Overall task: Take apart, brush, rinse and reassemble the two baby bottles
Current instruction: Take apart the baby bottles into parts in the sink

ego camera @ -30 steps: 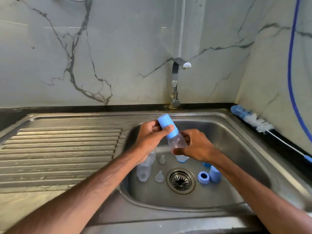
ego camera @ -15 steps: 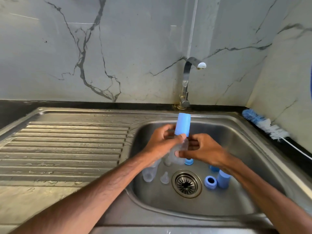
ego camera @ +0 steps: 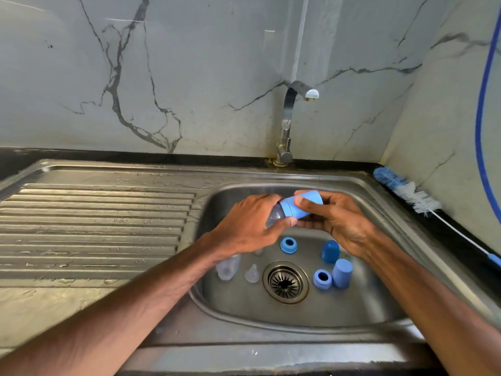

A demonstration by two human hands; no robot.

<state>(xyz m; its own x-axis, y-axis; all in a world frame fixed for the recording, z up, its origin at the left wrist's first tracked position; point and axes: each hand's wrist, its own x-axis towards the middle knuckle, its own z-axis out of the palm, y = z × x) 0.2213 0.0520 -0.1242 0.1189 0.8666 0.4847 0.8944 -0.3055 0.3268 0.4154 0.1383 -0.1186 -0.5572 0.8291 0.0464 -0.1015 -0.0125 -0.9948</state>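
Over the steel sink basin I hold a baby bottle lying sideways. My left hand grips its clear body. My right hand grips its light blue cap end. On the basin floor lie a second clear bottle body, a clear teat, two blue screw rings, a dark blue cap and a light blue cap, all around the drain.
A bottle brush with blue and white bristles lies on the black counter at the right, its thin handle running toward me. The tap stands behind the basin, no water running. The wet ribbed drainboard lies to the left.
The bottle has tipped from upright, cap up, to lying sideways with the cap to the right. My right hand moved from the body to the cap; my left now holds the body.
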